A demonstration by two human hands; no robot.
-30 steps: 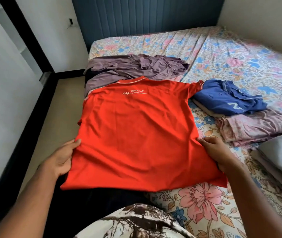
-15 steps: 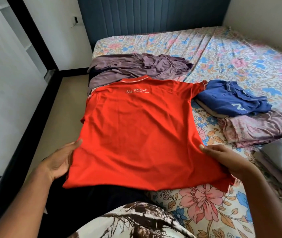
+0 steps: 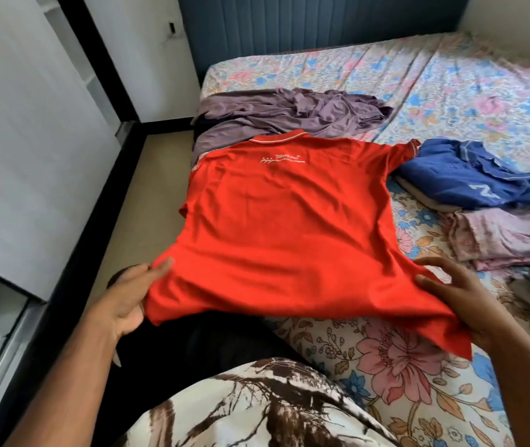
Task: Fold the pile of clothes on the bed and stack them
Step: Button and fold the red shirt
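The hem corners of the red shirt (image 3: 276, 227) are pinched by the left hand (image 3: 128, 301) at lower left and the right hand (image 3: 463, 295) at lower right. The shirt lies back-up at frame centre on the bed (image 3: 450, 69), hem lifted. Folding of 1 garment appears underway; next, the hem probably needs carrying up toward the collar.

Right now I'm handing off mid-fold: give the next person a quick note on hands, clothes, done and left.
Left hand grips the red shirt at its near left edge; right hand grips its near right edge.
The shirt lies back up on the bed, hem lifted, unfolded.
Done: a blue shirt on folded pinkish cloth, to the right.
Left: fold and stack the red shirt, then the purple garment crumpled behind it.
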